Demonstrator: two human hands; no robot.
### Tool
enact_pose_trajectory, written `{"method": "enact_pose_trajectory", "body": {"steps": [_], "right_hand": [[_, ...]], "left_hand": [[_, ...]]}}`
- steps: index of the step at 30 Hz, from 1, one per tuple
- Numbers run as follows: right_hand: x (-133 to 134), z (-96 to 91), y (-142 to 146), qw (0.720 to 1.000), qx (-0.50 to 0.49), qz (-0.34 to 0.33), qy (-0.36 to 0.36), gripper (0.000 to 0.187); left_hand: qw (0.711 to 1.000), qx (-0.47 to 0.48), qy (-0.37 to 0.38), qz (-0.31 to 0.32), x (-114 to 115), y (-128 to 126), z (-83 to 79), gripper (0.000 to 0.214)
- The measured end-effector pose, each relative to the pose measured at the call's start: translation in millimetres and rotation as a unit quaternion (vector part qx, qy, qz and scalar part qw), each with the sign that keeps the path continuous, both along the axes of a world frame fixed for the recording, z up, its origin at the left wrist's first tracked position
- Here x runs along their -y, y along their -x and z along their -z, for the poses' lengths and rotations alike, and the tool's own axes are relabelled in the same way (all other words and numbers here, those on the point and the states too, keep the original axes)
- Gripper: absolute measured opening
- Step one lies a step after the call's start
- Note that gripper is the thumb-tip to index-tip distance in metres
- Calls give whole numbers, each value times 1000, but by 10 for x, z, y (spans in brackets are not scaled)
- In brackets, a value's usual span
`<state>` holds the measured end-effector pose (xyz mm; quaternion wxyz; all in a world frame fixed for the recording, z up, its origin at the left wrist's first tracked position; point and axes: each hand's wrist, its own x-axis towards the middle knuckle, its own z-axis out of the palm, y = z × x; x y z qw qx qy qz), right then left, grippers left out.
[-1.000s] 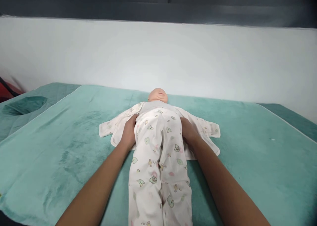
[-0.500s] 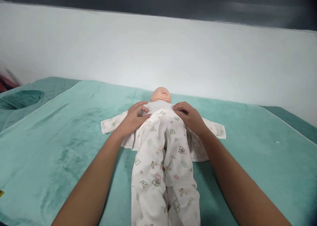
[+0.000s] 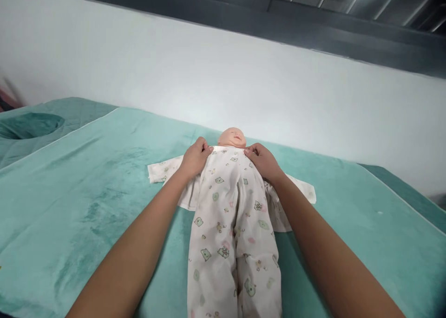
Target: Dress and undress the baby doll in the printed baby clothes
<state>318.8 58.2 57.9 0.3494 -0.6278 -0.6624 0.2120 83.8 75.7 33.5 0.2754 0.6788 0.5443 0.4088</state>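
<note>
Doll [image 3: 232,137] in printed trousers [image 3: 218,206], face up on a green cover [image 3: 104,192].
Head view: left hand [image 3: 195,158] and right hand [image 3: 264,162] each pinch an upper corner of the trousers near the doll's head, grip narrow, I think, though partly hidden; printed top [image 3: 190,196] spread beneath.

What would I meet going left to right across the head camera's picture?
Green hollow, one white sleeve, left hand's grip, doll's head, right hand's grip, the other white sleeve.
</note>
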Motion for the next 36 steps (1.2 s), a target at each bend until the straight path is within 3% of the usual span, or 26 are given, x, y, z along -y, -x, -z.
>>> {"method": "enact_pose_trajectory", "body": {"steps": [3,8,11,13,15,17,19,22,24,26,30,36], "right_hand": [[-55,97,20,999,-25,27,-27,26],[-4,247,89,984,-155,56,-63,21],[244,295,115,971,-206,76,-98,23],[555,313,119,969,-192,78,-131,25],[988,339,115,971,-159,63,-169,24],[1513,393,105,974,-116,35,-192,20],[2066,488,90,979,-56,23,-193,15],[2767,680,72,983,-8,-12,-183,15],[3055,798,80,985,25,-43,-166,21],[3183,874,109,984,67,-60,-157,30],[3143,856,204,977,119,-62,-164,30],[3238,598,288,984,42,-42,-168,14]], "left_hand": [[999,-12,-50,2,-29,-42,82,10],[984,-97,-149,8,1,-42,227,18],[972,-99,-213,-2,80,-25,239,22],[962,-76,-260,-14,232,-12,212,23],[957,-38,-286,-32,514,15,180,20],[961,1,-271,-56,943,71,179,14],[976,26,-208,-65,1487,151,232,10],[990,37,-136,-24,2346,260,402,11],[992,26,-120,-5,2814,281,529,18],[993,2,-121,10,3132,253,630,28],[992,-26,-121,-13,3345,150,730,36],[986,-88,-136,-35,3239,125,706,28]]}}
